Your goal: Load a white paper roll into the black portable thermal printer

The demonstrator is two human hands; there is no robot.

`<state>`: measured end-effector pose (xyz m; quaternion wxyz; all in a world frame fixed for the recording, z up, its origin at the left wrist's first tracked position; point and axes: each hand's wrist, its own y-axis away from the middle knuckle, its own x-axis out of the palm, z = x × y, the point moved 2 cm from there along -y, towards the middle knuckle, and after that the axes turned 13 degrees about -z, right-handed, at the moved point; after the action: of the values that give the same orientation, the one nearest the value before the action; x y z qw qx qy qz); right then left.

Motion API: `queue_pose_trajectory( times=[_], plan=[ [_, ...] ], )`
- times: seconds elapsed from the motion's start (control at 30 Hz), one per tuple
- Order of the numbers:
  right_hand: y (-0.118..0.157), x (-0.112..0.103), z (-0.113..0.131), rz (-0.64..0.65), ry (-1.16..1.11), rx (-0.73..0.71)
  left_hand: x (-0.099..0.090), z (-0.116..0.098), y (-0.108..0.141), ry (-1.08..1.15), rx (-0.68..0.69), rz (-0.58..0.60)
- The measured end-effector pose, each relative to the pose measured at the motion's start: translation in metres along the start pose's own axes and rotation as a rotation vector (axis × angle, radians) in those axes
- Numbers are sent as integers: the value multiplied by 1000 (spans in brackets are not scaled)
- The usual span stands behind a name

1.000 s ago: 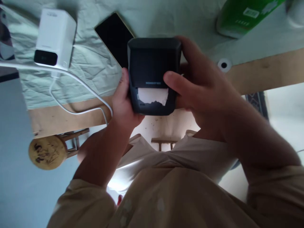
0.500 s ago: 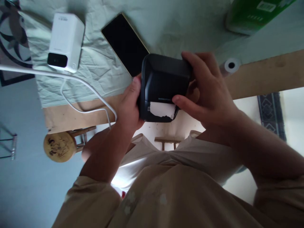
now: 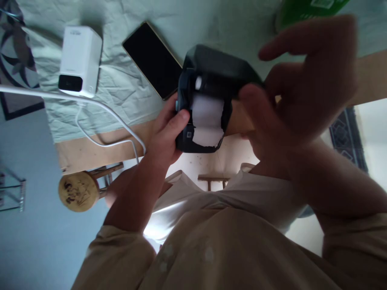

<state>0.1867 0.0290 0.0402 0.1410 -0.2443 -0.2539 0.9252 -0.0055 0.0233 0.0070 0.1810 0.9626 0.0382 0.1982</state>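
Note:
A small black receipt printer (image 3: 184,143) is held up over the table's front edge. Its lid (image 3: 223,66) stands raised, and a white paper roll (image 3: 208,114) with a torn end lies inside. My left hand (image 3: 169,131) grips the printer's left side, thumb on its upper face. Blurred by motion, my right hand (image 3: 302,84) is at the lid's right end, its fingers spread and the thumb close to the lid's corner; whether it touches cannot be made out. Beyond the printer lies a dark-screened phone (image 3: 152,60).
A white power bank (image 3: 80,60) sits at the left on the pale green cloth (image 3: 121,100), with a white cable (image 3: 111,110) running by it. A green container (image 3: 308,12) stands at the back right. Below left is a wooden stool (image 3: 78,191).
The printer's lid has swung up, uncovering the paper roll. My right hand has moved up and right, its fingers now off the printer's body. My left hand keeps its grip, thumb shifted inward.

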Motion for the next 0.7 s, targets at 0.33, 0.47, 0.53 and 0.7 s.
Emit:
queue_pose_trajectory(
  times=[0.33,0.47,0.53,0.7],
  plan=[
    [4,9,2,104,307,-191,-4,3,-3,-66,19,26],
    [2,18,11,377,528,-142,-5,4,-4,-66,30,31],
    [0,21,12,492,595,-50,-5,4,-4,-66,23,48],
    [-4,14,13,497,429,62,-6,4,-5,-81,11,28]
  ],
)
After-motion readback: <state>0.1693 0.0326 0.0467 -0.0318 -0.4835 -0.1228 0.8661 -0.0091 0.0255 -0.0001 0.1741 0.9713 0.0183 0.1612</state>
